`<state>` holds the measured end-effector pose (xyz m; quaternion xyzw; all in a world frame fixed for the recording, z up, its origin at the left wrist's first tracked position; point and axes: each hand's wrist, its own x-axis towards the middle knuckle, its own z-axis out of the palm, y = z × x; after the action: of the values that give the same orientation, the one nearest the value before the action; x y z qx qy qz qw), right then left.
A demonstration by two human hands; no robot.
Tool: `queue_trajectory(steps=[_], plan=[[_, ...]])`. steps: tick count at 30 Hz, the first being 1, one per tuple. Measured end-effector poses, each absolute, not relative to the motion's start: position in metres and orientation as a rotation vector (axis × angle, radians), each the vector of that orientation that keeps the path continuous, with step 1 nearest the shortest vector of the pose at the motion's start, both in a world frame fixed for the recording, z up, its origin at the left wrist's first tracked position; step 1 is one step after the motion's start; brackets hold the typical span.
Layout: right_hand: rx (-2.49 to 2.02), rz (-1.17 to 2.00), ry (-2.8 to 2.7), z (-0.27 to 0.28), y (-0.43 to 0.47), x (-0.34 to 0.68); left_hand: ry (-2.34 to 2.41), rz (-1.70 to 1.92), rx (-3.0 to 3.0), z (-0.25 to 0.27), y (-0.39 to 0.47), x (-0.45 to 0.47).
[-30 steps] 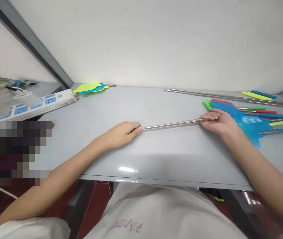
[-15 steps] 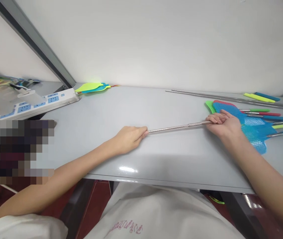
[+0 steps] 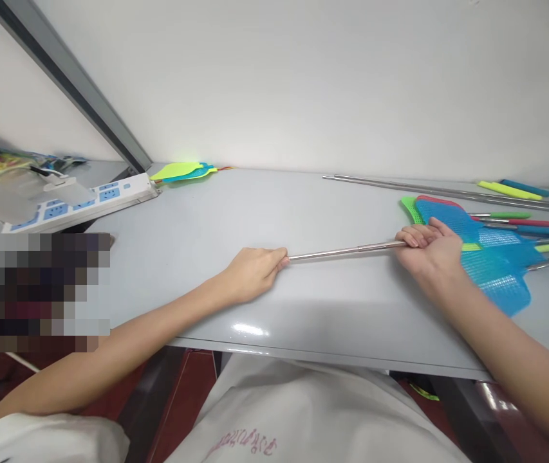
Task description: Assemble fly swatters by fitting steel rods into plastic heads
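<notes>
A thin telescopic metal rod stretches between my two hands above the grey table. My left hand pinches its thinner left end, knuckles up. Fingers curled and palm turned partly upward, my right hand grips the thicker section. A short yellow-green piece shows just beyond the right hand; whether it belongs to the rod, I cannot tell. Right behind that hand lies a pile of blue fly swatters, with a red-edged one and a green one at its left side.
Long metal rods lie along the wall, near loose yellow and blue handles. Yellow and blue leaf-shaped swatter heads rest at the back left. A power strip with plugged-in adapters is farther left, above a blurred-out patch.
The right hand has shifted slightly left and down with the rod, and the yellow-green piece beyond it now shows. The left hand has barely moved; the view has shifted slightly.
</notes>
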<state>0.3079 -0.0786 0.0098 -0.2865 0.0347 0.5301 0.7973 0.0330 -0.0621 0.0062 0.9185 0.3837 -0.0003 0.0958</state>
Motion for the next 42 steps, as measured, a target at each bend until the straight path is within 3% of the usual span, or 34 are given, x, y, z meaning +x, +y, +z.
queue_trajectory(steps=[42], plan=[[-0.53, 1.134, -0.181, 0.023, -0.093, 0.269, 1.047, 0.071, 2.535, 0.008, -0.069, 0.041]])
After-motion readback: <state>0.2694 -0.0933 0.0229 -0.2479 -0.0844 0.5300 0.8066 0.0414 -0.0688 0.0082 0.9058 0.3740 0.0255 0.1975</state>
